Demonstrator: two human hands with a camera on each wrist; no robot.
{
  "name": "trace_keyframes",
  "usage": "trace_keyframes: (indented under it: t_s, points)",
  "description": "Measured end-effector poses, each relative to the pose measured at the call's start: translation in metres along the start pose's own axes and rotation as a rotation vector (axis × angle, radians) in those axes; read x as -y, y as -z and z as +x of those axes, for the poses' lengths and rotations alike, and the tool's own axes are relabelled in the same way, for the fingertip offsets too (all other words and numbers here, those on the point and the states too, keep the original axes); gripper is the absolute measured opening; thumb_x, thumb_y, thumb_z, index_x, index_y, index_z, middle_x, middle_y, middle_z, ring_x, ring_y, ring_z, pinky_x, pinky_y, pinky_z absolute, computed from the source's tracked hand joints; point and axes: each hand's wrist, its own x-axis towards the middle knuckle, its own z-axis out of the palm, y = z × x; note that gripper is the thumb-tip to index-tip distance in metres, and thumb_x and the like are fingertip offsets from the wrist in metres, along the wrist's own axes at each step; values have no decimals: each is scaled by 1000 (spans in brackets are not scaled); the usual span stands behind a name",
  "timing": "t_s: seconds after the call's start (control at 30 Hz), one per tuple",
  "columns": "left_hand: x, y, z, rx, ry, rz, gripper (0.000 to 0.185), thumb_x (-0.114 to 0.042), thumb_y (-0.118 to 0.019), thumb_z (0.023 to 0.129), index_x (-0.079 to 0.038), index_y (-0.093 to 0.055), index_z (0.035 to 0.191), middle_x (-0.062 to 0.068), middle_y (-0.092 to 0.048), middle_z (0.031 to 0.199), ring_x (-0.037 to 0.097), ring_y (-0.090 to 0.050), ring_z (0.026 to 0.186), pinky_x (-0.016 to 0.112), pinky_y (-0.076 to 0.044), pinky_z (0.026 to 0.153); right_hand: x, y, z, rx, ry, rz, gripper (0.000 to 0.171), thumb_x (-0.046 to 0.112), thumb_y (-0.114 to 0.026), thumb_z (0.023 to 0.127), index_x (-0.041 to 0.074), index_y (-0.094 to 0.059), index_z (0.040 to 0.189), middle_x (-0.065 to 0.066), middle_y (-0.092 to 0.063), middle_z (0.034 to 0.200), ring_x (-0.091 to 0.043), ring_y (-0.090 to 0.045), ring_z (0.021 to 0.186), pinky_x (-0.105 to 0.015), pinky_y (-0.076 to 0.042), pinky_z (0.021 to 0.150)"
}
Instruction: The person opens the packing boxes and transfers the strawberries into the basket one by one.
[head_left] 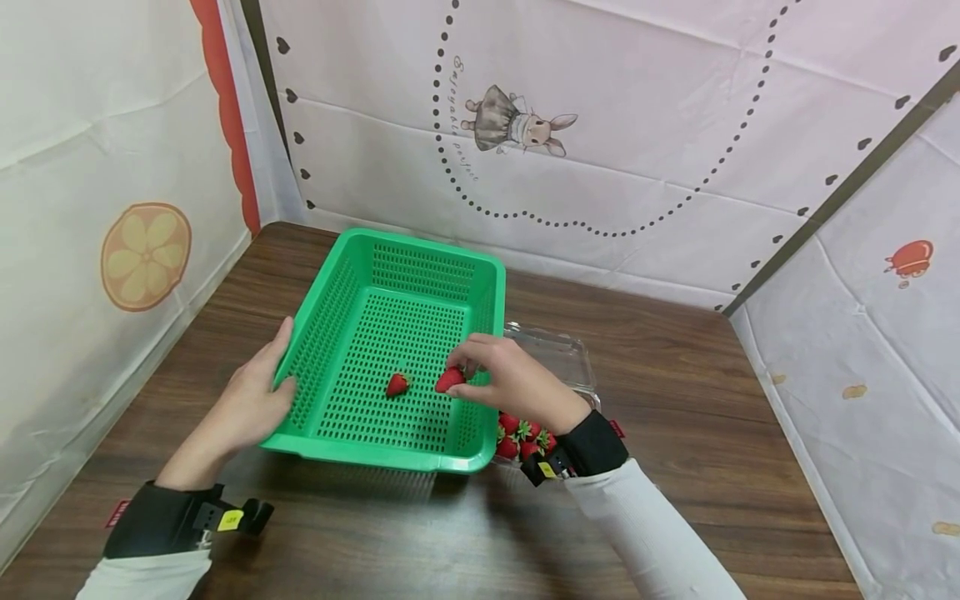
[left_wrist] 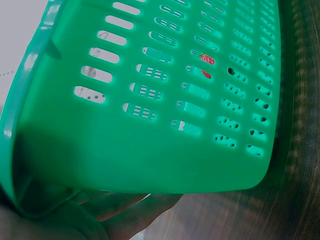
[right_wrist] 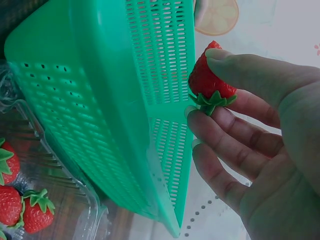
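A green perforated basket [head_left: 341,250] stands on the brown table. One strawberry [head_left: 397,384] lies on its floor. My right hand [head_left: 510,379] reaches over the basket's right wall and pinches a second strawberry [head_left: 450,380] just above the floor; in the right wrist view the strawberry [right_wrist: 209,80] sits between thumb and fingers [right_wrist: 230,145]. My left hand [head_left: 251,400] rests flat against the basket's left outer wall [left_wrist: 150,140], fingers straight. A clear plastic box [head_left: 558,354] with several strawberries [head_left: 522,437] lies right of the basket, partly hidden under my right wrist.
Printed cloth walls close in the table at the left, back and right. Bare wood shows in front of the basket and at the right of the clear box [right_wrist: 65,200].
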Motion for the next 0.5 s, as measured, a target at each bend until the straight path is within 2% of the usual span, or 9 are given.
trace_keyframes:
  t_s: [0.27, 0.5]
  points:
    - [1, -1, 0, -2, -6, 5, 78, 2, -36, 96, -16, 13, 154, 29, -6, 159, 45, -35, 126, 59, -36, 93, 3, 0, 6, 11, 5, 13, 23, 19, -73, 87, 11, -65, 107, 1, -62, 99, -16, -58, 91, -28, -52, 81]
    - [2, -1, 0, -5, -14, 3, 77, 2, -35, 96, -16, 13, 154, 29, -6, 159, 45, -36, 125, 58, -37, 91, 5, 0, 12, 21, 8, -19, 24, 21, -74, 86, 11, -66, 106, 1, -63, 99, -13, -58, 91, -22, -50, 81]
